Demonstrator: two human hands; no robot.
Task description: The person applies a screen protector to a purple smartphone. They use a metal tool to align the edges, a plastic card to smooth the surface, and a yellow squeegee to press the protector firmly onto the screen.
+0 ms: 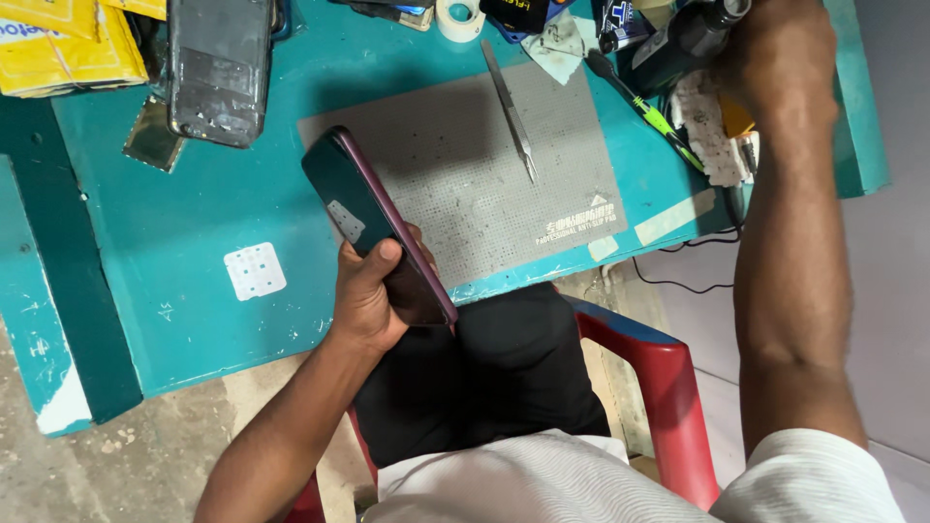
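Phone (373, 228) gripped by my left hand (370, 295), mid-frame.
Slim, stiff, probably slick and fragile (glass), so I judged its edges the safest hold; right hand (775, 53), upper right, clenched on a dark tool (683, 39).

The person wears a white top of finely ribbed fabric, its short sleeves ending above the elbows, so both forearms are bare down to the left hand (373, 291) and the right hand (775, 48). No watch, ring or band shows on either wrist or on the fingers that can be seen. Below the hem of the top, nearer the teal table (194, 291), the lap is covered in plain black cloth, with no pattern or marking to be made out on it.
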